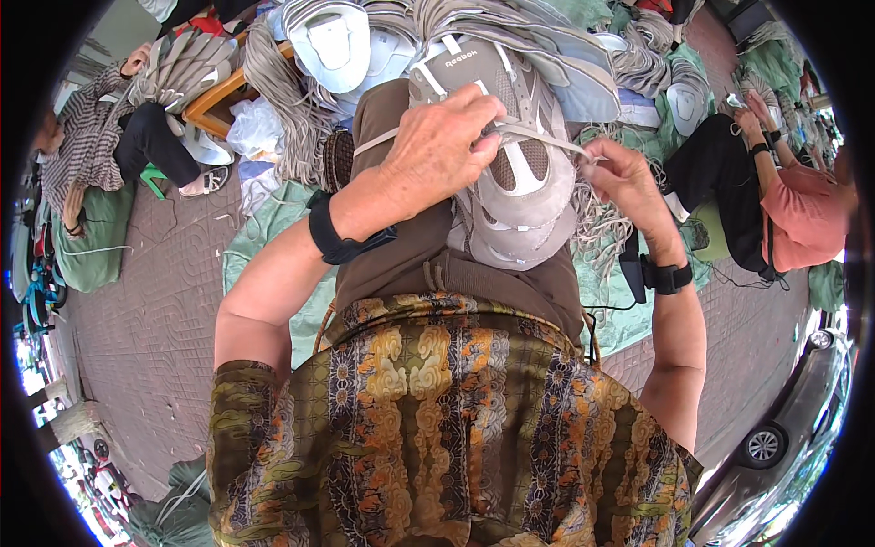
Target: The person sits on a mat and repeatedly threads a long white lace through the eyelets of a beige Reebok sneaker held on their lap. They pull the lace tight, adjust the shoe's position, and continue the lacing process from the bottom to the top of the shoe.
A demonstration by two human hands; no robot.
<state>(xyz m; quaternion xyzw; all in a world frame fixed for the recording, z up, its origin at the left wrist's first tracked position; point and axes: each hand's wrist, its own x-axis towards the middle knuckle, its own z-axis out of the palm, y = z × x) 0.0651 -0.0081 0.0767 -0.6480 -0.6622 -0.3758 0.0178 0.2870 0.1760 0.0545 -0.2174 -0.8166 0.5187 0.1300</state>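
A grey-beige sneaker upper (524,219) lies over my lap, its toe end toward me and its tongue pointing away. My left hand (442,146) is above its lacing, fingers pinched on a pale shoelace (547,138). The lace runs tight across the upper to my right hand (627,178), where thumb and forefinger close on it at the upper's right side. A further length of lace sticks out to the left behind my left hand. My left fingers partly cover the eyelets beneath.
Stacked grey uppers (538,55) and white-lined shoe pieces (328,46) lie just ahead. Bundles of laces (292,118) hang at the left by a wooden frame (219,105). People with shoe parts sit at left and right. A parked car (775,438) stands at lower right.
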